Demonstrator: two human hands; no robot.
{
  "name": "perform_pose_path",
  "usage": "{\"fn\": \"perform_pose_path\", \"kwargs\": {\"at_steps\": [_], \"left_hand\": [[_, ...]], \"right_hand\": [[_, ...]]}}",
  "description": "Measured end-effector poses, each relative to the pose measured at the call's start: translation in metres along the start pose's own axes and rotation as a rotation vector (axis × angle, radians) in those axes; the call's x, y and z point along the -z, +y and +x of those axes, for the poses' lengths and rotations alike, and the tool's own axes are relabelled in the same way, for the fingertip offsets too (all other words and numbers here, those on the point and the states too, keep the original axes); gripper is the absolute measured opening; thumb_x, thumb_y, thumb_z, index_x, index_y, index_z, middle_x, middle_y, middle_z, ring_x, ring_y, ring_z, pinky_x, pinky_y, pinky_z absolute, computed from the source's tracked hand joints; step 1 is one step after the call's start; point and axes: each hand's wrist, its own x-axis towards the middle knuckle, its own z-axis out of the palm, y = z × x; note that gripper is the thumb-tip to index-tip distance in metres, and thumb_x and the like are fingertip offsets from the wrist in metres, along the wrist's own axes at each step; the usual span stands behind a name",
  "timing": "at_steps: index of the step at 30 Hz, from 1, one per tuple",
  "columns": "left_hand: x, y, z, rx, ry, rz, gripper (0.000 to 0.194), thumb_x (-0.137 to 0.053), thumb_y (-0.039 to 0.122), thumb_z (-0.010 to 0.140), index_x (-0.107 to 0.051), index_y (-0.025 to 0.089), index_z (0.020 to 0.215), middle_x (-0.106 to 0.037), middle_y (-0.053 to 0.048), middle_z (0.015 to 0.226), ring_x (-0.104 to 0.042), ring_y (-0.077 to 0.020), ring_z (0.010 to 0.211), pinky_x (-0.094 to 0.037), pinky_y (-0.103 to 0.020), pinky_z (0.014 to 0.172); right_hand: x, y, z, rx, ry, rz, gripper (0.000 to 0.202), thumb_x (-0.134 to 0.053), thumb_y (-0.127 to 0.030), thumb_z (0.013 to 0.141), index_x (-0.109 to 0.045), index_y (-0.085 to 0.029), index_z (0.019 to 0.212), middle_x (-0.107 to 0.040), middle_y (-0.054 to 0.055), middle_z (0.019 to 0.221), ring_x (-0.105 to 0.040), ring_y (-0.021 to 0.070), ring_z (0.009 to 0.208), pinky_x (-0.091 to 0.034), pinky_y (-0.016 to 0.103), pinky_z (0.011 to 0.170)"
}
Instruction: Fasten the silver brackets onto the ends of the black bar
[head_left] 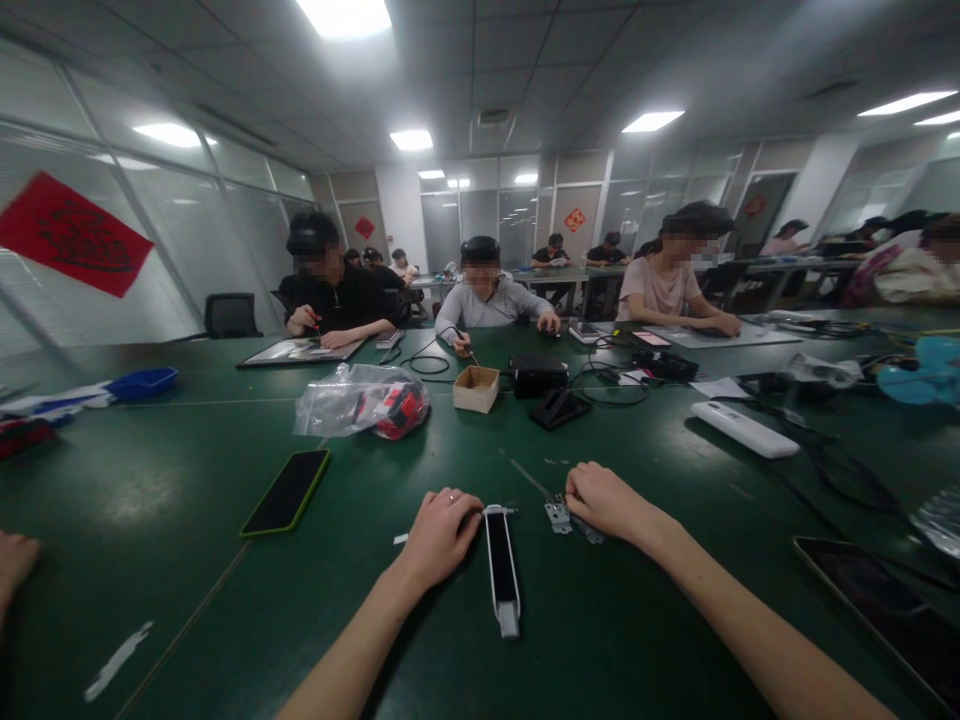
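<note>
A narrow white-framed piece with a black middle (503, 565) lies lengthwise on the green table in front of me. My left hand (441, 532), wearing a ring, is closed beside its far end, fingertips meeting the frame's upper left corner. To the right are small grey metal plates with holes (557, 517), and a thin metal strip (529, 478) stretches away from them. My right hand (609, 500) rests over these metal parts, fingers bent down and closed at their edge. Its fingertips are partly hidden, so what exactly they pinch is unclear.
A green-edged phone (287, 492) lies left; a dark tablet-like device (874, 610) lies right. Farther off are a plastic bag with red items (367, 402), a small open box (476, 389), cables and a white device (744, 429). Another person's hand (16, 565) shows at far left. Co-workers sit opposite.
</note>
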Motion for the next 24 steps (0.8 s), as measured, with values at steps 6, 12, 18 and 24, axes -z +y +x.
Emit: {"fn": "perform_pose_path", "kwargs": {"at_steps": [6,12,18,24], "left_hand": [[0.000,0.000,-0.001,0.005,0.002,0.005,0.020,-0.040,0.026,0.092,-0.059,0.022,0.098,-0.064,-0.004,0.097,-0.053,-0.0185,0.090,-0.035,-0.034,0.077],[0.000,0.001,-0.001,0.008,0.006,0.000,0.021,-0.040,0.026,0.092,-0.059,0.022,0.099,-0.063,-0.004,0.097,-0.054,-0.0184,0.091,-0.036,-0.033,0.077],[0.000,0.002,-0.002,0.011,0.022,0.002,0.017,-0.043,0.023,0.090,-0.059,0.023,0.097,-0.063,-0.003,0.095,-0.054,-0.0182,0.091,-0.035,-0.033,0.077],[0.004,0.007,-0.002,0.022,0.100,-0.011,0.017,-0.049,0.023,0.085,-0.057,0.022,0.101,-0.061,-0.004,0.100,-0.052,-0.0199,0.096,-0.035,-0.035,0.081]], "right_hand": [[0.001,0.007,-0.002,0.003,-0.043,0.053,0.016,-0.048,-0.027,0.079,-0.059,-0.017,0.072,-0.060,0.006,0.076,-0.054,0.0187,0.071,-0.041,0.029,0.062],[0.001,-0.011,-0.006,0.024,0.089,0.156,0.011,-0.048,-0.022,0.081,-0.056,-0.018,0.076,-0.059,0.004,0.076,-0.055,0.0156,0.068,-0.044,0.028,0.062],[-0.008,-0.051,-0.011,0.160,0.210,0.281,0.010,-0.051,-0.014,0.081,-0.059,-0.018,0.084,-0.061,0.005,0.082,-0.058,0.0154,0.073,-0.051,0.030,0.066],[-0.018,-0.072,-0.016,0.240,0.252,0.396,0.014,-0.051,-0.012,0.081,-0.062,-0.018,0.089,-0.064,0.004,0.084,-0.059,0.0159,0.077,-0.051,0.030,0.069]]}}
